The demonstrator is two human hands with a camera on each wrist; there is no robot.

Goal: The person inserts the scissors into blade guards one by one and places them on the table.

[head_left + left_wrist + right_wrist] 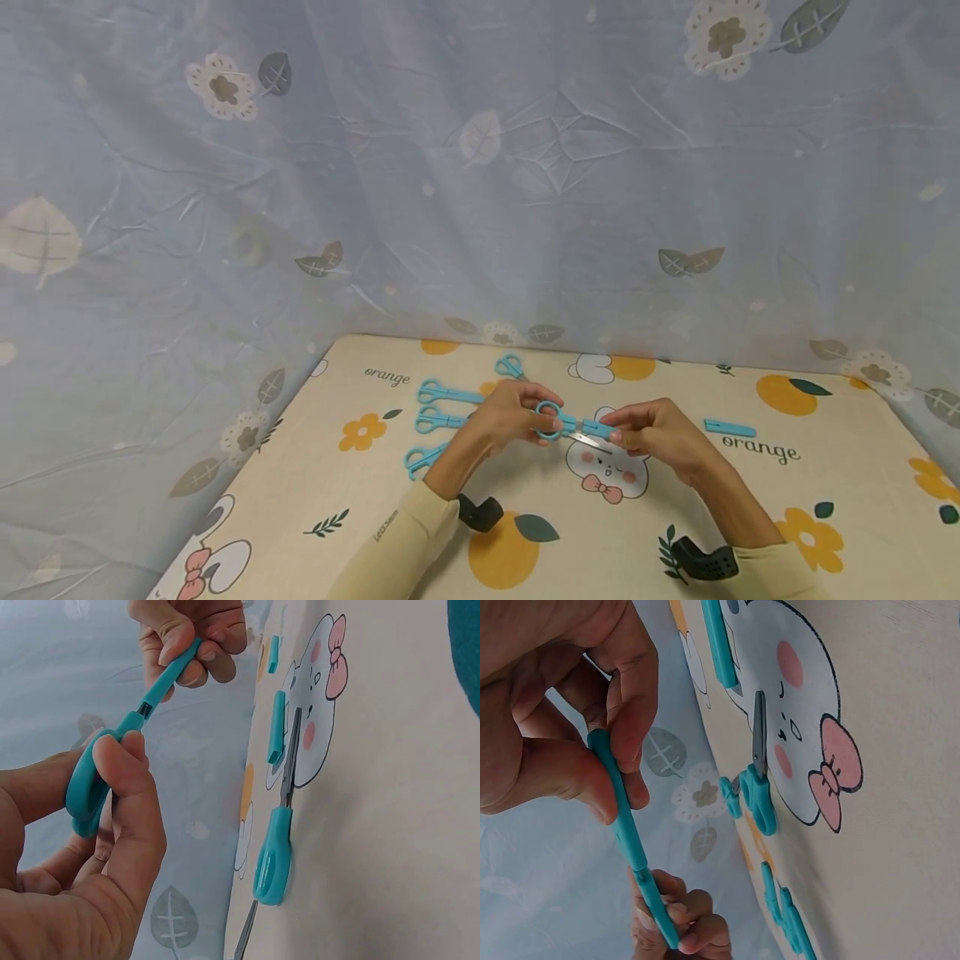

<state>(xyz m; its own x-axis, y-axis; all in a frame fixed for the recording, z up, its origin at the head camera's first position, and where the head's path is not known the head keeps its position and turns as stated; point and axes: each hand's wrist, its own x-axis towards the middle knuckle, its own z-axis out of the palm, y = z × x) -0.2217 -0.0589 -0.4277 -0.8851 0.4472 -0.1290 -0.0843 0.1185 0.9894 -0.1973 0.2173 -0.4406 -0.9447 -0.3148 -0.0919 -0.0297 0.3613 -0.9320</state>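
Observation:
My left hand (517, 410) grips the handle loops of light-blue scissors (90, 784). The right hand (660, 433) pinches a matching blade cover (171, 679) between thumb and fingers. That cover sits over the blades in line with the handle, and a short dark strip of metal shows at the joint. Below the hands, a second pair of scissors (274, 855) lies on the cloth with its blade bare. Two loose blade covers rest on the cloth; one cover (729, 427) lies right of the right hand, the other (277, 724) near the bare blade.
Left of the left hand, several blue scissors (438, 419) lie in a column, partly hidden by the hand and forearm. Further back, another pair of scissors (510, 365) shows some bare metal. A printed cloth (360, 500) covers the table, with a grey-blue curtain (480, 208) behind.

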